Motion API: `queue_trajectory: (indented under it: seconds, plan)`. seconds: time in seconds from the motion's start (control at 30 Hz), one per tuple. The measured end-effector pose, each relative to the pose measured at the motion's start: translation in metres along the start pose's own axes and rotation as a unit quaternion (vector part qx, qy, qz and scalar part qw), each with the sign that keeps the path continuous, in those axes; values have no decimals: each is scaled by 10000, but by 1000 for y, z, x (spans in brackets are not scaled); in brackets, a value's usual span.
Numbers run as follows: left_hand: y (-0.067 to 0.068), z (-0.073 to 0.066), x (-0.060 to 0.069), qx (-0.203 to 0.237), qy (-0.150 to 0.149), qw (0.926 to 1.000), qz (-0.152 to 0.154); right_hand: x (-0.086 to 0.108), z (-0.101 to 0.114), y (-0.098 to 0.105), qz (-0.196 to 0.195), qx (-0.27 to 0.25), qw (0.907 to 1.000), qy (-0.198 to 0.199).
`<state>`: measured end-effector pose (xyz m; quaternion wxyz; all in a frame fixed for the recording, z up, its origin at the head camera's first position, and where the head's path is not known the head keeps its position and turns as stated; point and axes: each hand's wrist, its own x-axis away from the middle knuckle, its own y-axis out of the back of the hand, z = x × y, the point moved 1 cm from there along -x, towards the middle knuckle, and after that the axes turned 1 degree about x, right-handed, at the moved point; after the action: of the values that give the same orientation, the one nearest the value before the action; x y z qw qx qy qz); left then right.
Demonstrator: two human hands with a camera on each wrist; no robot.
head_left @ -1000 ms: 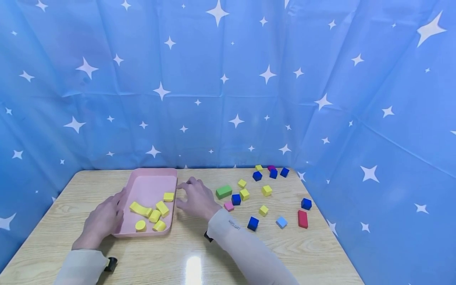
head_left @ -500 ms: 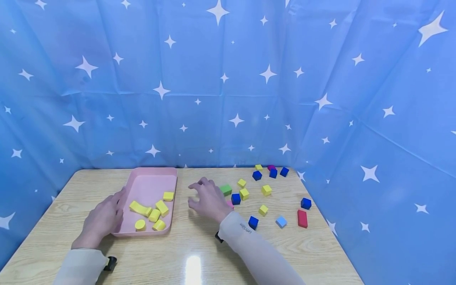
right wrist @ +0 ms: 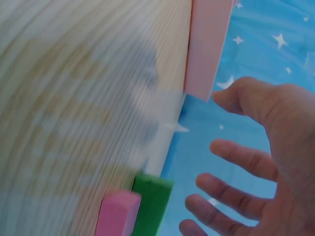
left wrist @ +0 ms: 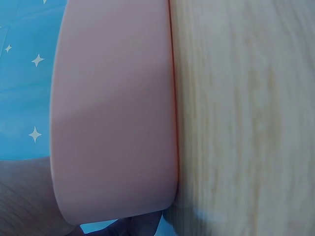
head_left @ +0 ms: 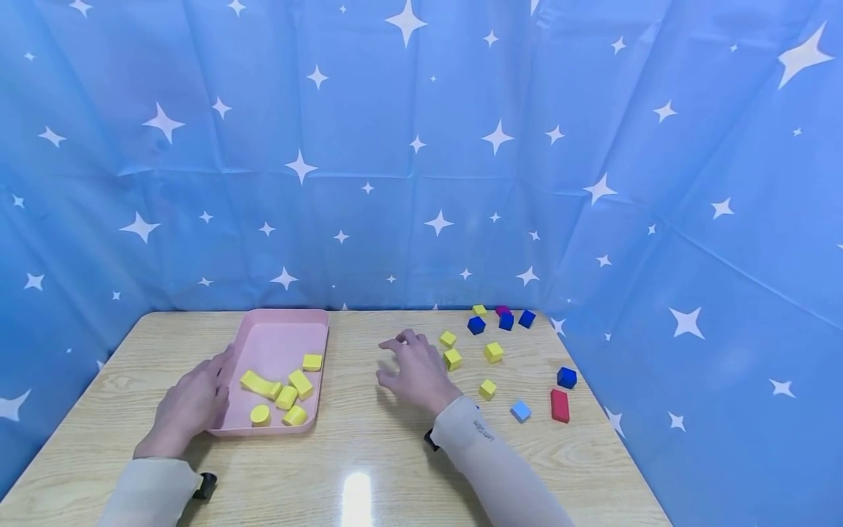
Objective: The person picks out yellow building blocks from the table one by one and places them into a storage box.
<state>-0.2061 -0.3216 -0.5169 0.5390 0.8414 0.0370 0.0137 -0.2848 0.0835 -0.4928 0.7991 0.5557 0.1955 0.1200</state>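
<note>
By the worktop's (head_left: 276, 476) back edge, the tray (head_left: 283, 340) is touched by the left hand (head_left: 189, 404) (whether clamped, unclear); the right hand (head_left: 419, 373) is held fingers apart.

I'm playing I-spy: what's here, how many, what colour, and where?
Curtain: one, starry blue, behind.
Table: one, wood-coloured, underneath.
Tray: one, pink, left.
Shapes: at least six, yellow, in tray.
Cubes: five, yellow, right.
Dark blocks: four clearly visible, blue, right.
Pale block: one, light blue, right.
Long block: one, red, right.
Far block: one, purple, back right.
Big block: one, green, near right hand.
Little block: one, pink, beside big block.
Gadgets: two, black, by sleeves.
Sleeves: two, pale, bottom.
Left hand: one, at tray's left.
Right hand: one, above table.
</note>
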Motion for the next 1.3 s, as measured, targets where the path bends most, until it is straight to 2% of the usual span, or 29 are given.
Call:
queue_trajectory:
  seconds: [0.27, 0.7, 0.87, 1.07, 1.3]
  plan:
    - [0, -1, 2, 56, 1, 10000, -17, 10, -25, 12, -60, -135, 9998, -156]
    - [0, -1, 2, 50, -3, 10000, -25, 22, -63, 22, 52, 99, 9995, -282]
    - [1, -2, 0, 94, 83, 9999, 45, 24, -77, 26, 162, 108, 9987, -461]
    - [1, -2, -1, 181, 203, 9995, 153, 29, -92, 34, 438, -164, 9967, -660]
    - [-1, -1, -2, 185, 249, 9994, 150, 29, -107, 39, 641, -218, 9953, -686]
